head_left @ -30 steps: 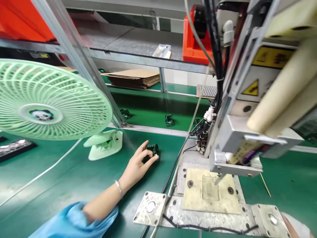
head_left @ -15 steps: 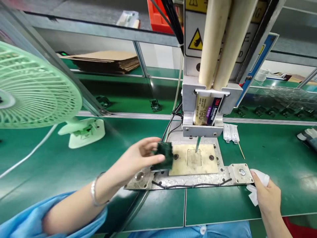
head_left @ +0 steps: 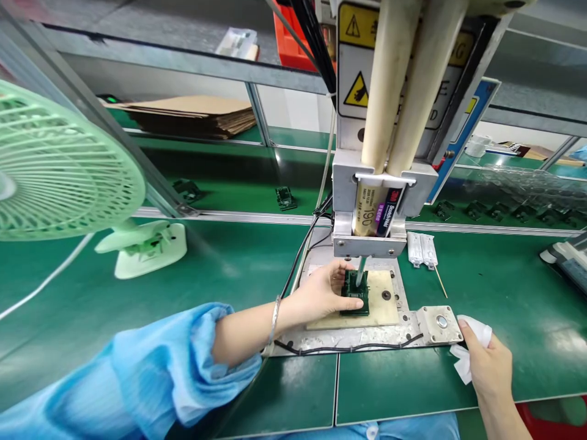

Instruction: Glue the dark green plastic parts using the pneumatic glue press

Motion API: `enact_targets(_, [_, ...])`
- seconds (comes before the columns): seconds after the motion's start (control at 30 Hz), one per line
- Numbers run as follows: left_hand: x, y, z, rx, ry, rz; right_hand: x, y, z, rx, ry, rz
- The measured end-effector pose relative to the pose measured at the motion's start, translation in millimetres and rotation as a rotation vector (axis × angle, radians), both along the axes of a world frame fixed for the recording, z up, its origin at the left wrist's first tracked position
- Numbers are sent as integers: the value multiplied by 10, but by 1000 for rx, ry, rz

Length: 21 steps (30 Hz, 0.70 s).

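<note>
My left hand (head_left: 328,293) has its thumb and fingers closed on the left part of a green circuit board (head_left: 356,298). The board is over the recess of the cream fixture plate (head_left: 383,305), just under the nozzle (head_left: 362,272) of the glue dispenser (head_left: 369,235). Whether the nozzle touches the board I cannot tell. At the right end of the metal base, my right hand (head_left: 490,360) is closed around a crumpled white wipe (head_left: 477,333), its fingertips by the block with a round push button (head_left: 441,322).
A green fan (head_left: 64,165) stands at the left. Behind the base, black cables (head_left: 302,256) run upward. White glue cartridges (head_left: 422,249) and a thin wooden stick (head_left: 441,282) lie right of the machine. More circuit boards (head_left: 285,197) sit on the rear ledge, below a cardboard stack (head_left: 188,113).
My left hand has carried the circuit board rightward, from the plate's left side to under the nozzle. My right hand still holds the wipe beside the button block.
</note>
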State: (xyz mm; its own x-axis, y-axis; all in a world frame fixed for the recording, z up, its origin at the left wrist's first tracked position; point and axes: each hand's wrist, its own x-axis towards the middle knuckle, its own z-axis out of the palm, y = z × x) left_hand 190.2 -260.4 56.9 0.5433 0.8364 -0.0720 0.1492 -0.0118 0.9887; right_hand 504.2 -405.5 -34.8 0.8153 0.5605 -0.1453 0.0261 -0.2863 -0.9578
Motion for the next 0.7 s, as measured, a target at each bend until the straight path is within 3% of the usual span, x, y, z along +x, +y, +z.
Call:
enact_targets(0.13, [23, -36, 2, 171, 130, 3, -8, 2, 12, 7, 18, -4])
enact_targets(0.23, [-53, -106, 88, 267, 217, 22, -1, -20, 14, -9, 18, -21])
enact_targets(0.3, [-208, -172, 158, 356, 283, 82, 11, -43, 27, -34, 5, -45])
enact_targets(0.4, [-611, -295, 186, 466, 430, 295, 8, -62, 94, -75, -24, -46])
enact_targets(0.5, [-1059, -432, 61, 278, 488, 501, -56, -14, 208, -91, -5, 14])
enact_targets(0.57, [-1259, -525, -75, 72, 441, 545, -117, 60, 267, -92, -4, 69])
enact_targets(0.7, [-1303, -687, -310, -69, 318, 640, -204, 210, 266, -59, -43, 165])
